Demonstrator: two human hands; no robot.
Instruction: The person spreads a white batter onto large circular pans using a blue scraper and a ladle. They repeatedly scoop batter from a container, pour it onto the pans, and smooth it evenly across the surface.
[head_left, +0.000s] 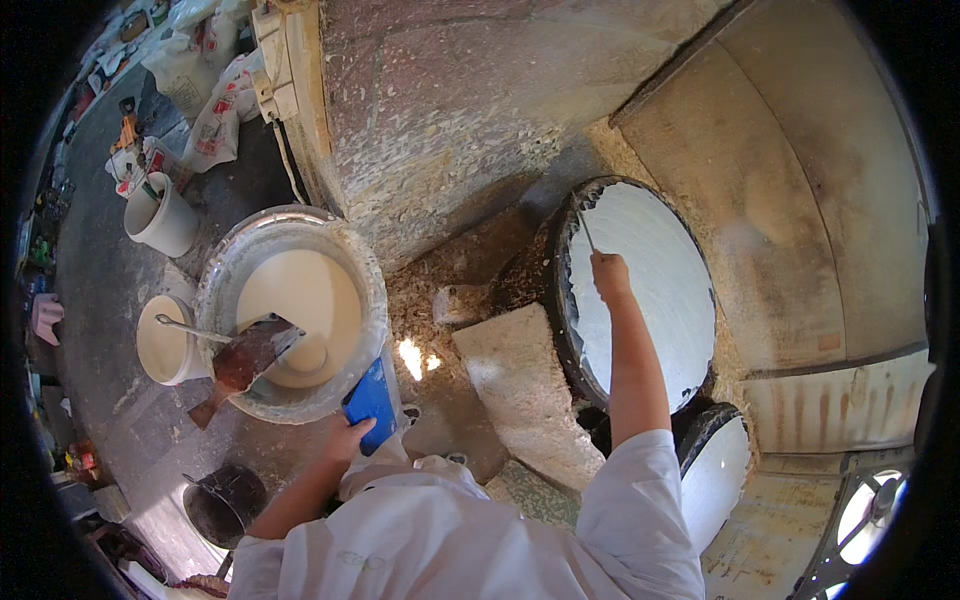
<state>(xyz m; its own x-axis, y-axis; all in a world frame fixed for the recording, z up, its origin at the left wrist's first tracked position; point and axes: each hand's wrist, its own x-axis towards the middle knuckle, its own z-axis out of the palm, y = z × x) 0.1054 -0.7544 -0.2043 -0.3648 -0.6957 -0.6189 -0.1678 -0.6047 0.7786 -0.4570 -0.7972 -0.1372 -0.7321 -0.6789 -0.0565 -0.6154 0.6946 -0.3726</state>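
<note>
My right hand is closed on the handle of a thin metal tool, whose far end reaches the dark upper left rim of a large round griddle. A pale, thin layer covers the griddle's surface. At my waist, my left hand grips a blue flat plastic scraper, beside a big metal basin of cream-coloured batter. Across the basin's near left rim lies a dark, wide-bladed wooden paddle.
Left of the basin stand a white bucket with a ladle and another white bucket. A flame burns between basin and griddle. A second round griddle is lower right; a dark pot stands lower left.
</note>
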